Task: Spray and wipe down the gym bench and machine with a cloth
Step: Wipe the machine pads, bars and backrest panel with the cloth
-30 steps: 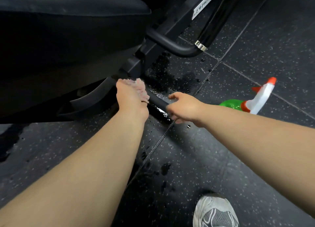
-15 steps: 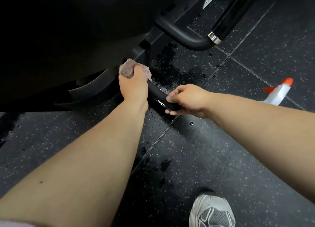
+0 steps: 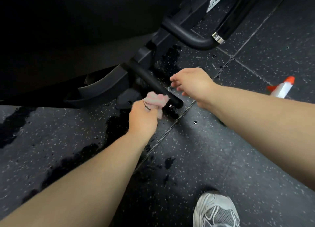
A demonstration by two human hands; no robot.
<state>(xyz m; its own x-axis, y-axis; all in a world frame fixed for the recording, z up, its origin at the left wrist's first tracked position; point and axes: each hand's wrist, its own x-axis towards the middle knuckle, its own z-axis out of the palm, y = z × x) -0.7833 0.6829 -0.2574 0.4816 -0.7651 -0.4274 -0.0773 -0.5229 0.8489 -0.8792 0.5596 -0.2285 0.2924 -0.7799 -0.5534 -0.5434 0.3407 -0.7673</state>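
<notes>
Head view, cloth (image 3: 156, 99) bunched in left fingers (image 3: 148, 109), against bar end (image 3: 176, 102)

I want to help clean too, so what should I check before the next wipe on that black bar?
1. Cloth held: the left hand grips the pink cloth. Ok.
2. Cloth on target: it touches the near end of the black bar. Ok.
3. Other hand free: the right hand holds nothing. Ok.
4. Spray bottle close by: on the floor beside the right arm, partly hidden. Ok.
5. Floor dry: wet patches lie under and around the bar. Not ok.
6. Bar wiped clean: too dark to see. Cannot tell.
</notes>
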